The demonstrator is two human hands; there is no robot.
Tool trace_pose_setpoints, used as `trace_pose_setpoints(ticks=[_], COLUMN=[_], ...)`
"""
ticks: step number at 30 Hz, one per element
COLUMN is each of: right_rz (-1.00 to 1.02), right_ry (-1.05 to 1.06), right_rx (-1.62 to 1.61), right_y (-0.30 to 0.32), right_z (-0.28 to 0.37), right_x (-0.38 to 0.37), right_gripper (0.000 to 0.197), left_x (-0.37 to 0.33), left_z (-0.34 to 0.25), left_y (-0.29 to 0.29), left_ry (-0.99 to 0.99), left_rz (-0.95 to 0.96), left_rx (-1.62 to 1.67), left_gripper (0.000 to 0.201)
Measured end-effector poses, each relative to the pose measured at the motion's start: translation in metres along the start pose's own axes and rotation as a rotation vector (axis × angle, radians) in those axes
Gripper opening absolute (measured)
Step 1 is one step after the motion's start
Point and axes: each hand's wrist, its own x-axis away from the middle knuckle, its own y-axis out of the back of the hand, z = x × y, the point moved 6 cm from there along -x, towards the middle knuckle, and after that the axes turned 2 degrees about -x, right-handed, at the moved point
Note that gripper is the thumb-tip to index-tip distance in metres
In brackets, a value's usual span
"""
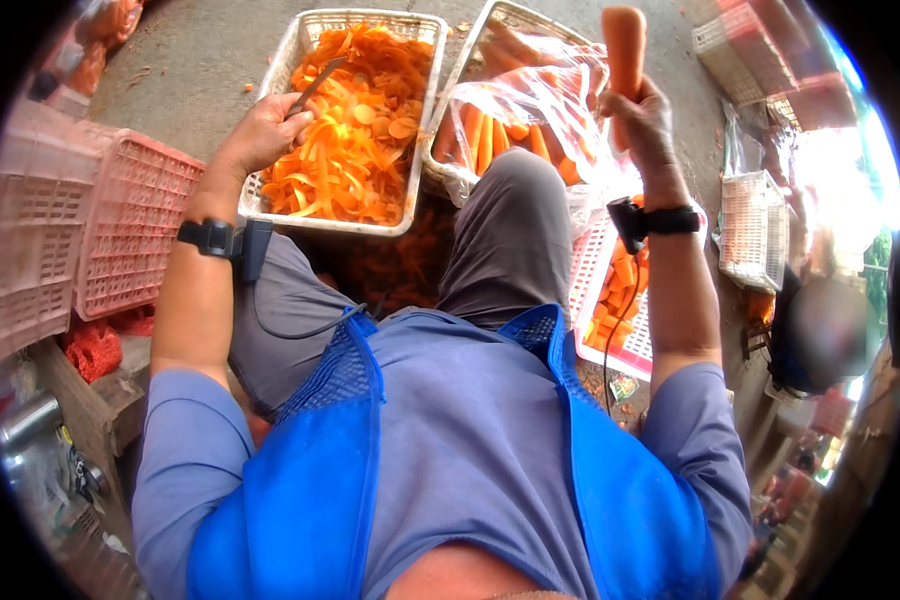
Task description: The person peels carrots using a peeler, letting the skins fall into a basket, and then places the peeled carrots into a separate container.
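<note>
My left hand (265,135) is closed around a knife (318,84) with a narrow, dark blade that points up and to the right. It is over the left side of a white crate (425,130) heaped with orange carrot peels (355,150) and round slices. On the right, my right hand (642,120) grips the lower part of a thick carrot (625,45), which stands upright in it. Beside that hand, a second white crate (460,60) holds whole carrots (485,135), partly covered by clear plastic film (540,95).
By my right knee, a pink and white crate (585,290) contains cut carrot pieces (620,290). Red plastic crates (140,220) stand at the left, above a wooden bench (80,390). Another white crate (755,230) is at the far right. Black straps with cables circle both wrists.
</note>
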Motion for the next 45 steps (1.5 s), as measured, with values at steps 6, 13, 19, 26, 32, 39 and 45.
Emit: trace_pose_setpoints(ticks=[6, 13, 19, 26, 32, 39, 45], right_rz=[0.491, 0.599, 0.594, 0.578, 0.576, 0.614, 0.758], right_ry=[-0.009, 0.017, -0.136, -0.173, -0.229, -0.157, -0.314], right_rx=[-0.381, -0.077, -0.207, -0.191, -0.242, -0.151, -0.202], right_y=[-0.079, -0.232, -0.270, -0.271, -0.269, -0.261, -0.264], right_z=[0.093, 0.073, 0.016, 0.019, 0.018, 0.021, 0.018], right_x=[0.035, 0.061, 0.069, 0.053, 0.053, 0.058, 0.068], right_gripper=[0.039, 0.038, 0.048, 0.045, 0.045, 0.044, 0.039], left_x=[0.007, 0.000, 0.015, -0.002, -0.007, -0.010, -0.013], left_z=[-0.044, -0.088, -0.061, -0.051, -0.062, -0.058, -0.049], left_y=[-0.003, -0.002, -0.003, -0.015, -0.021, -0.035, -0.041], left_ry=[-0.174, -0.460, -0.481, -0.425, -0.404, -0.382, -0.294], left_rz=[-0.088, -0.204, -0.229, -0.235, -0.221, -0.207, -0.213], left_rx=[0.264, 0.039, -0.354, -0.428, -0.456, -0.508, -0.619], left_gripper=[0.020, 0.018, 0.018, 0.014, 0.019, 0.025, 0.021])
